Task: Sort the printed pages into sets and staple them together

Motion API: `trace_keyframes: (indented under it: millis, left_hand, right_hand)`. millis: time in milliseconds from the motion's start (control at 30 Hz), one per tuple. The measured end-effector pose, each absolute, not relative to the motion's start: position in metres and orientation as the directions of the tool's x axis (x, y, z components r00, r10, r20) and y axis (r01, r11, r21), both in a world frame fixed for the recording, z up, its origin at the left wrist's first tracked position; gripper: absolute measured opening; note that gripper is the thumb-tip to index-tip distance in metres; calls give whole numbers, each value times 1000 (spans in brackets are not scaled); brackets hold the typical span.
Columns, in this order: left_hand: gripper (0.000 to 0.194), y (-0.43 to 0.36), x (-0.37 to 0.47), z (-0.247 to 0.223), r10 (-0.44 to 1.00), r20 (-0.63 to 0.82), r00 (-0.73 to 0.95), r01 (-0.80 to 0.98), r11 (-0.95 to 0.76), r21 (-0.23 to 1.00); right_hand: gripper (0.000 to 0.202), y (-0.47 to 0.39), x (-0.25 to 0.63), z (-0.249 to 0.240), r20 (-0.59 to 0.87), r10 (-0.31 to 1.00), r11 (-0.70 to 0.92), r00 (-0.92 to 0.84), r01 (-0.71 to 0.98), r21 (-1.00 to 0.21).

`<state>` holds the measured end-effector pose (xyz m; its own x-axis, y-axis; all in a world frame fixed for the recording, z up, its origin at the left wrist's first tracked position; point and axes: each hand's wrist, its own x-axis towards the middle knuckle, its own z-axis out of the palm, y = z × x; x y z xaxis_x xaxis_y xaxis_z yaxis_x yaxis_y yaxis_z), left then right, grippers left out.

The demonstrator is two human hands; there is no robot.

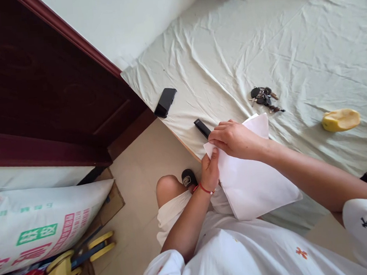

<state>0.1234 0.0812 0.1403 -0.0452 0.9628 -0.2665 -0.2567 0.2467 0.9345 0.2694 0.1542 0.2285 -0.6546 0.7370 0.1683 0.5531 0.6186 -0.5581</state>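
White sheets of paper (257, 186) hang at a slant over the near edge of the cloth-covered table, in front of my body. My left hand (210, 169), with a red string bracelet at its wrist, grips their left corner, thumb on top. At that same corner my right hand (232, 138) is closed, fingers bent down on the paper; its fingertips are partly hidden. Just beyond it lies a slim black object (202, 127), perhaps a stapler, with its near end hidden behind my right hand.
On the pale tablecloth (291, 52) lie a black phone (165, 103) near the left edge, a bunch of keys (264, 97) and a cut yellow fruit (341, 120). A dark red door (55, 80) stands left. A printed white sack (44, 224) and a yellow-blue object (63, 270) are lower left.
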Motion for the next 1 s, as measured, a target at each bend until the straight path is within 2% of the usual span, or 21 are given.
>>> trace_keyframes:
  millis: [100, 167, 233, 300, 367, 467, 567, 700, 900, 1000]
  left_hand:
    - [57, 81, 124, 143, 965, -236, -113, -257, 201, 945]
    - [57, 80, 123, 146, 958, -263, -116, -333, 212, 919]
    - [57, 80, 120, 148, 952, -296, -80, -422, 237, 875]
    - [59, 81, 118, 151, 946, -319, -52, -493, 254, 832]
    - [61, 83, 116, 152, 938, -343, -47, -538, 266, 800]
    - [63, 84, 117, 153, 927, -372, -45, -562, 285, 777]
    - [66, 85, 119, 152, 920, -391, -17, -564, 314, 764]
    - [71, 85, 118, 155, 935, -355, 5, -568, 295, 768]
    - [78, 90, 112, 169, 972, -234, -27, -551, 181, 814]
    - [73, 93, 110, 169, 978, -203, -44, -537, 148, 831]
  right_hand:
    - [26, 160, 273, 231, 194, 754, 622, -627, 587, -518]
    - [24, 165, 288, 228, 281, 794, 600, -539, 617, -510]
    - [30, 169, 312, 220, 382, 852, 522, -358, 642, -562]
    - [44, 168, 342, 206, 376, 914, 383, -151, 623, -682]
    - [53, 159, 370, 187, 239, 970, 226, -36, 481, -847]
    - [56, 138, 396, 157, -23, 996, -6, -91, 185, -983]
    - [49, 116, 402, 136, -222, 949, -219, -225, 35, -975]
    - [39, 103, 392, 137, -388, 900, -406, -201, -58, -912]
    - [48, 107, 374, 162, -466, 868, -479, -174, -39, -877]
    - [48, 106, 373, 161, -464, 867, -480, -182, -60, -875]
